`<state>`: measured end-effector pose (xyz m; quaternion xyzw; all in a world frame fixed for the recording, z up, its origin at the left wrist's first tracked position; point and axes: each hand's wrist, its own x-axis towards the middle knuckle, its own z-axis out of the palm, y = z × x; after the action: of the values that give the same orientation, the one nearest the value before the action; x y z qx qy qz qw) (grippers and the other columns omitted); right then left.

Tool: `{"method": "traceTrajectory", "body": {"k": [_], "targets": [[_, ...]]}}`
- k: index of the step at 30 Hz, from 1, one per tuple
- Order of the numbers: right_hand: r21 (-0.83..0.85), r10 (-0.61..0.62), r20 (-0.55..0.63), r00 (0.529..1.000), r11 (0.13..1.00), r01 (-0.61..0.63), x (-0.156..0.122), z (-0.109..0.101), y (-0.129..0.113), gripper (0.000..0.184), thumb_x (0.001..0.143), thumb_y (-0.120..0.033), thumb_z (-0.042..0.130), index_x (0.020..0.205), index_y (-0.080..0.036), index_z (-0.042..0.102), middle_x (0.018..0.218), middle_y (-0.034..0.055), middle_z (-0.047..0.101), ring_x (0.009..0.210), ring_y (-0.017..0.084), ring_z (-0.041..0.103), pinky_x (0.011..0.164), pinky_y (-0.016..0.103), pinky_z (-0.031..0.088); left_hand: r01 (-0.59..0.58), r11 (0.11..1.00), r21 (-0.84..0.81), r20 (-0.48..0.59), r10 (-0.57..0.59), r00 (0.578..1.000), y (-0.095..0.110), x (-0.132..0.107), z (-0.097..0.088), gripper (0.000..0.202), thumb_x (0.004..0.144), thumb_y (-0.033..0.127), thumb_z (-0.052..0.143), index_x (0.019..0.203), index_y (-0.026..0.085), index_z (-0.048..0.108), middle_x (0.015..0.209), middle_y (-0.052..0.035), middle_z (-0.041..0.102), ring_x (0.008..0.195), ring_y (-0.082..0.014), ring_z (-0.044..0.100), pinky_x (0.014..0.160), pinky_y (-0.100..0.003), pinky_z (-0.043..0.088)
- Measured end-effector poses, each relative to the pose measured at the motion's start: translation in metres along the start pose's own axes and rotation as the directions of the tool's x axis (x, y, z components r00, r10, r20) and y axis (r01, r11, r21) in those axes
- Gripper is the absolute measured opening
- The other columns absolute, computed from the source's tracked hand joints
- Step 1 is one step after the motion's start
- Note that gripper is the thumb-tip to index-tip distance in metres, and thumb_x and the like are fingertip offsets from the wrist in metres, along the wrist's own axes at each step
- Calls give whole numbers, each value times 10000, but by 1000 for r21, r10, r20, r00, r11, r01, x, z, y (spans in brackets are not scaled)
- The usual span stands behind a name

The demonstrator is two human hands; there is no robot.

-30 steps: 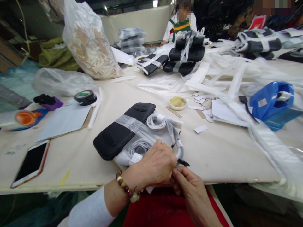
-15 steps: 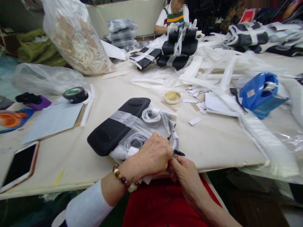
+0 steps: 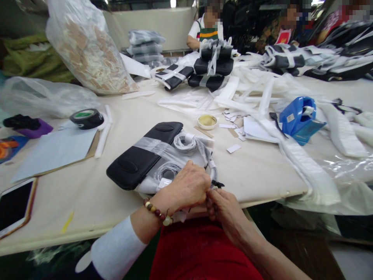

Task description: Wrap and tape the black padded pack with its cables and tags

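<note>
A black padded case (image 3: 140, 157) lies tilted on the table near its front edge. Clear wrap (image 3: 151, 147) crosses it, and coiled pale straps (image 3: 185, 142) sit along its right side. My left hand (image 3: 189, 182), with a beaded bracelet at the wrist, is closed over the near right corner of this bundle. Fingertips pinched, my right hand (image 3: 223, 204) meets the left at the table edge. Whatever the fingers of both hands hold is hidden. A small black strap end (image 3: 217, 184) pokes out just above the right hand.
Left on the table are a phone (image 3: 17, 206), a sheet of paper (image 3: 58, 149) and a tape roll (image 3: 86, 118). Ahead stand a small round dish (image 3: 207, 121), a blue tape dispenser (image 3: 300, 118) and stacked wrapped black cases (image 3: 214, 66). A co-worker (image 3: 206, 29) is beyond.
The view has shifted slightly, so more of the far side shows. Both hands stay together at the bundle's near corner, with little visible movement.
</note>
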<state>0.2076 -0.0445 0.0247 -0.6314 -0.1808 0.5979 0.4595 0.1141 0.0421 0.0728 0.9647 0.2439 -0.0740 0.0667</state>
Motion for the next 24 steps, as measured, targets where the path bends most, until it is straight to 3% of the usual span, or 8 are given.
{"method": "traceTrajectory", "body": {"k": [4, 7, 15, 24], "targets": [[218, 79, 68, 995, 972, -92, -8, -5, 1, 483, 375, -501, 792, 574, -146, 534, 485, -36, 528, 407, 40, 399, 403, 176, 315, -6, 1000, 2, -15, 7, 1000, 1, 0, -1, 128, 709, 135, 506, 685, 124, 632, 733, -109, 653, 743, -255, 601, 702, -386, 394], [241, 81, 52, 995, 966, -91, -6, -5, 1, 494, 323, -477, 821, 551, -133, 549, 471, -31, 525, 406, 42, 405, 396, 176, 335, -13, 1000, 14, -3, 13, 1000, 1, 0, -3, 113, 718, 152, 526, 671, 128, 624, 728, -104, 655, 732, -247, 602, 693, -376, 394], [244, -11, 35, 999, 970, 2, 0, -1, 8, 331, 469, -383, 768, 576, -126, 590, 520, -22, 544, 444, 57, 447, 416, 179, 367, -34, 999, 27, -20, 34, 999, -2, 2, 0, 105, 706, 209, 582, 658, 126, 625, 711, -114, 654, 714, -259, 613, 670, -370, 389], [269, -43, -8, 999, 962, 43, 0, 4, 12, 281, 510, -344, 727, 668, -140, 615, 557, -34, 565, 482, 72, 471, 461, 194, 403, -25, 997, 67, -9, 25, 1000, -1, 3, 0, 121, 690, 226, 574, 676, 125, 638, 720, -122, 663, 675, -244, 609, 646, -360, 400]]}}
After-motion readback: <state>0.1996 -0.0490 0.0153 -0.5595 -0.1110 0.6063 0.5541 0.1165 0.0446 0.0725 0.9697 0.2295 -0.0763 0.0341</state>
